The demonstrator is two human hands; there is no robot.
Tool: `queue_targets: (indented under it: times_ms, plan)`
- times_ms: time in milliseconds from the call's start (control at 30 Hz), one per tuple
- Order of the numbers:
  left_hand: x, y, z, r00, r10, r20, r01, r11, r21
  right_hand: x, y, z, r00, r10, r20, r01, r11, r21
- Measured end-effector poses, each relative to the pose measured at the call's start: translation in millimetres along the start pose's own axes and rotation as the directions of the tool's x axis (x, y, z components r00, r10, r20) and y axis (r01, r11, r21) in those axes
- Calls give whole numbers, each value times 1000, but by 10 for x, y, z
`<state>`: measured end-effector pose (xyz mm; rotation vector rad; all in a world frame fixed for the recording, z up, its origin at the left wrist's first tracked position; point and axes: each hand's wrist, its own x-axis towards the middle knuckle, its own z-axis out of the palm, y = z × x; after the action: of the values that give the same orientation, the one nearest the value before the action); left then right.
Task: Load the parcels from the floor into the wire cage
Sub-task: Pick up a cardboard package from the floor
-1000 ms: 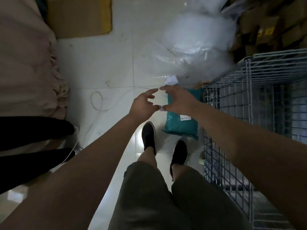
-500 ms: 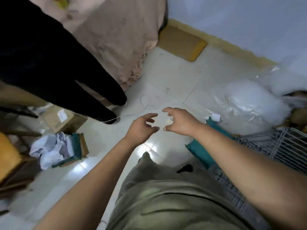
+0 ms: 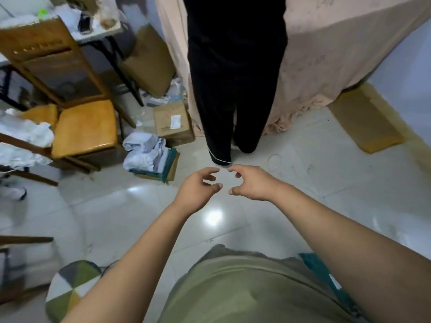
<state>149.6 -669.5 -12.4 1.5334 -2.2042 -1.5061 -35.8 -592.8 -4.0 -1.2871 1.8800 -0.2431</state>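
A pile of parcels lies on the floor at the left: white plastic mailers (image 3: 145, 152) on top of a teal bag and flat brown envelopes, with a brown cardboard box (image 3: 173, 123) behind them. Another teal parcel (image 3: 319, 271) shows at the lower right beside my leg. My left hand (image 3: 198, 190) and my right hand (image 3: 251, 183) hover side by side over the tiled floor, fingers loosely curled, holding nothing. Both are to the right of the pile and apart from it. The wire cage is out of view.
A person in black trousers (image 3: 233, 89) stands just beyond my hands, before a beige draped cloth (image 3: 326, 54). A wooden chair (image 3: 81, 127) and a cluttered table stand at the left. A flat cardboard piece (image 3: 366, 122) lies at the right; a patterned cushion (image 3: 70, 290) at the lower left.
The view has swung left, away from the wire cage and the bubble wrap, toward the parcel pile and the chair. My hands stay close together and empty.
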Motion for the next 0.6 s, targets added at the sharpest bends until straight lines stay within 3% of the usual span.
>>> queue_targets:
  times_ms: [233, 600]
  plan:
    - [149, -576, -915, 978, -147, -146, 128, 982, -136, 868, -932, 208, 993, -98, 68, 103, 992, -74]
    - [803, -900, -1472, 902, -316, -294, 234, 931, -281, 2172, -1391, 142, 958, -173, 227, 222, 952, -210]
